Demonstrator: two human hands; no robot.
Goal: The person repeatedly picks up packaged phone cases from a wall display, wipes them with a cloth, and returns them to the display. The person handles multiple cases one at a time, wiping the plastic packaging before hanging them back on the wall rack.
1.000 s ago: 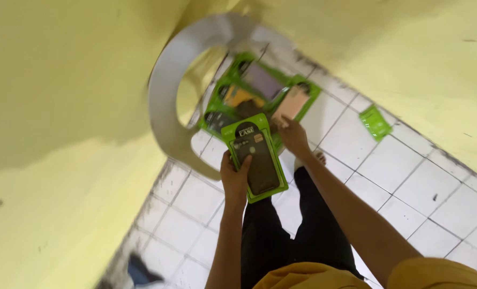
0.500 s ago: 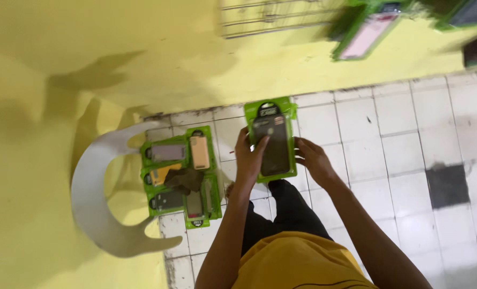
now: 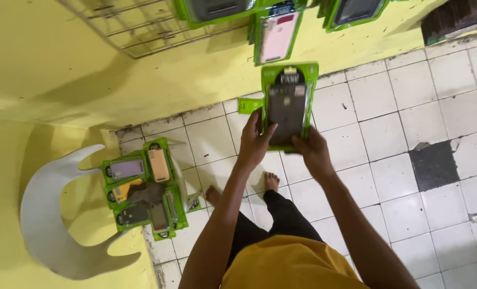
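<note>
Both hands hold one green blister pack with a dark phone case (image 3: 288, 106) out in front of me, raised toward the yellow wall. My left hand (image 3: 255, 140) grips its lower left edge with the thumb on the front. My right hand (image 3: 314, 150) grips its lower right corner. Just above it, similar green packs hang from a wire rack (image 3: 142, 24); the nearest holds a pink case (image 3: 277, 36). A small green tag (image 3: 249, 105) shows on the floor behind the held pack.
A white plastic chair (image 3: 51, 214) stands at the lower left against the wall, with several green phone-case packs (image 3: 142, 187) piled on its seat. My bare feet stand on the white tiled floor (image 3: 388, 176). One dark tile (image 3: 434, 165) lies to the right.
The view has swung upward, bringing the wire rack and hanging packs into sight. Both hands have lifted the pack away from the chair toward the rack.
</note>
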